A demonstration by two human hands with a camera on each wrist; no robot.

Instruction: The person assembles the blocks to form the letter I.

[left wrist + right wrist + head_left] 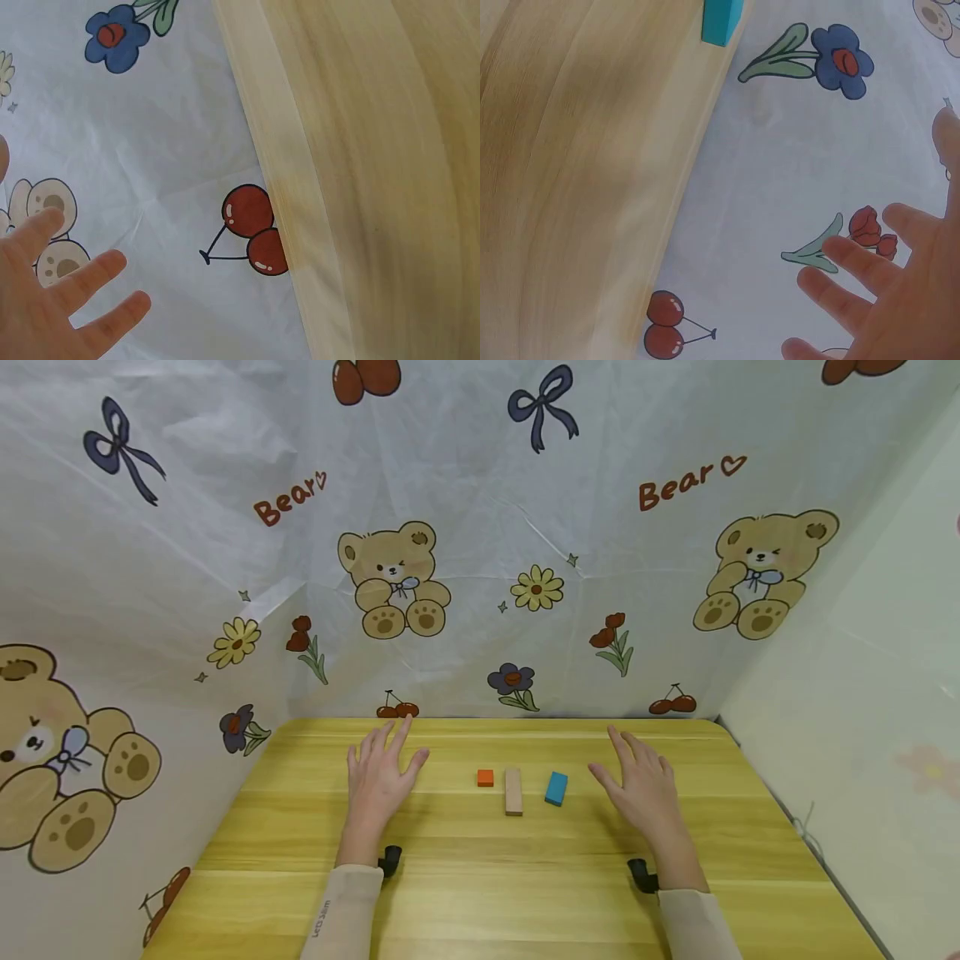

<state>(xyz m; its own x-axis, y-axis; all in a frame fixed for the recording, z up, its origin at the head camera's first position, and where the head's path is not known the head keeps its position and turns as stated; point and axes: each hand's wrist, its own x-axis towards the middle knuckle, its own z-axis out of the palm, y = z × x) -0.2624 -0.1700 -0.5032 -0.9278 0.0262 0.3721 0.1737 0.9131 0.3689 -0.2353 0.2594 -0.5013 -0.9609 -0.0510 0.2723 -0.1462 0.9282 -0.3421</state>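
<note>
Between the two hands, three small blocks lie on the wooden table in the head view. An orange square block (485, 778) is leftmost, a long plain wood block (513, 792) lies in the middle, and a blue block (556, 788) sits slightly turned on the right. My left hand (381, 777) is held over the table left of the orange block, fingers spread and holding nothing. On the other side, my right hand (643, 787) has its fingers extended, nearest to the blue block and apart from it. In the right wrist view, the blue block (721, 21) shows partly at the top edge.
The wooden table (465, 893) ends at the back against a white printed cloth (465, 668) with bears and flowers. A pale wall panel (862, 693) stands on the right, with a cord (808, 835) along the table's edge. Black wrist mounts (642, 876) jut inward from both wrists.
</note>
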